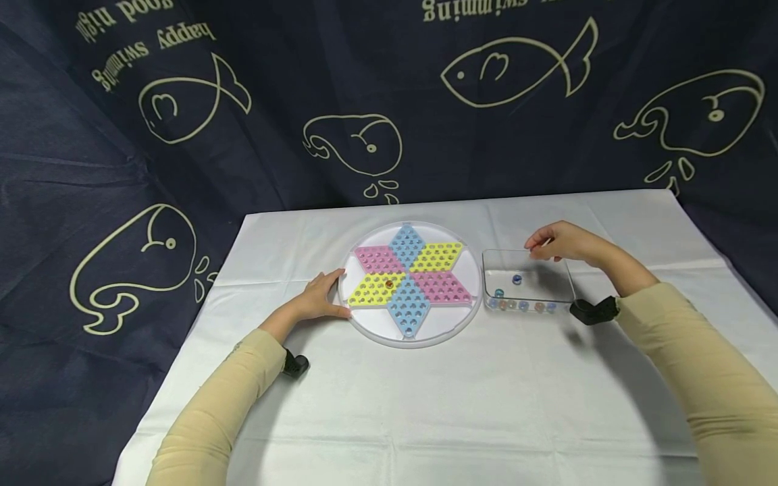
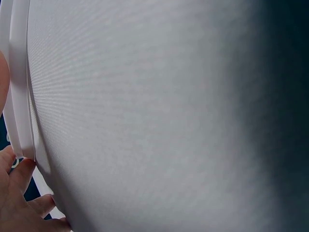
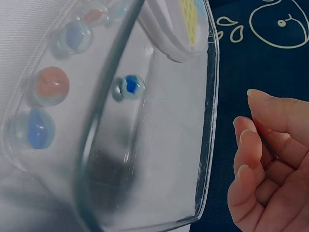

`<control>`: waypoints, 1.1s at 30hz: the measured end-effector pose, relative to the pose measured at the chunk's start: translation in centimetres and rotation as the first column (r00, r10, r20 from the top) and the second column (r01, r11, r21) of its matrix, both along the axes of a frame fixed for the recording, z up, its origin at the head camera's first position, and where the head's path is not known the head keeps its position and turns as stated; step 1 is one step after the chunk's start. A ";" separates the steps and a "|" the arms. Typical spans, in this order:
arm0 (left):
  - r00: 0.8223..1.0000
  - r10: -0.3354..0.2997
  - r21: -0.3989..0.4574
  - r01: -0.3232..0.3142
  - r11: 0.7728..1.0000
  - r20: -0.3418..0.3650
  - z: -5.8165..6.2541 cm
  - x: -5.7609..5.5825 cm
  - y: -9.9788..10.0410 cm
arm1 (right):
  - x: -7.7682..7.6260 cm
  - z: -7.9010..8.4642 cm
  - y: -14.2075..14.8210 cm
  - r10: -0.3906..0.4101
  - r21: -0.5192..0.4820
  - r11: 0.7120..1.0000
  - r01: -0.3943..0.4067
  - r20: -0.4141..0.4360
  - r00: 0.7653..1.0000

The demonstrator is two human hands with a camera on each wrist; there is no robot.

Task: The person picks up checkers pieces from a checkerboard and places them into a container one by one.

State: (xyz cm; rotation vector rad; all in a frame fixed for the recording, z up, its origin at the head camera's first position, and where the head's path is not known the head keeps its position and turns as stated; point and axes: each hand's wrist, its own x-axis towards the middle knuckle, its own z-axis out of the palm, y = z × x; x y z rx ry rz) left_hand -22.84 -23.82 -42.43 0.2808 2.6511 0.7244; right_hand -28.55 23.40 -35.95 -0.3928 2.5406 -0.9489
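A round white Chinese checkers board (image 1: pixel 437 327) with a pink, yellow and blue star lies on the table. My left hand (image 1: pixel 317 297) rests at its left rim, thumb and fingers spread along the edge. The left wrist view catches fingers at the rim. One reddish-brown marble (image 1: pixel 390 284) sits in the left yellow point. To the right stands a clear plastic box (image 1: pixel 550 287) with several glass marbles, including a blue one (image 3: pixel 131 86). Above the box's far right rim is my right hand (image 1: pixel 562 241), fingers loosely bent, with nothing visible between thumb and fingertips.
A white cloth (image 1: pixel 389 405) covers the table. Behind its far edge hangs a dark blue curtain (image 1: pixel 267 162) with fish and whale drawings. The box stands right beside the board's right rim. Most marbles line the box's near side, such as the orange one (image 3: pixel 52 86).
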 end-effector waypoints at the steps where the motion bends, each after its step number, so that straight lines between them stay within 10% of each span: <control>1: 1.000 -0.001 0.001 0.001 1.000 -0.002 0.0 0.0 0.0 | 0.0 0.0 0.0 -0.001 0.002 1.000 0.001 -0.001 1.000; 33: 1.000 0.003 0.003 -0.003 1.000 -0.011 0.1 0.1 0.0 | -1.0 0.0 -9.8 0.108 -0.183 0.977 -0.113 -0.037 0.993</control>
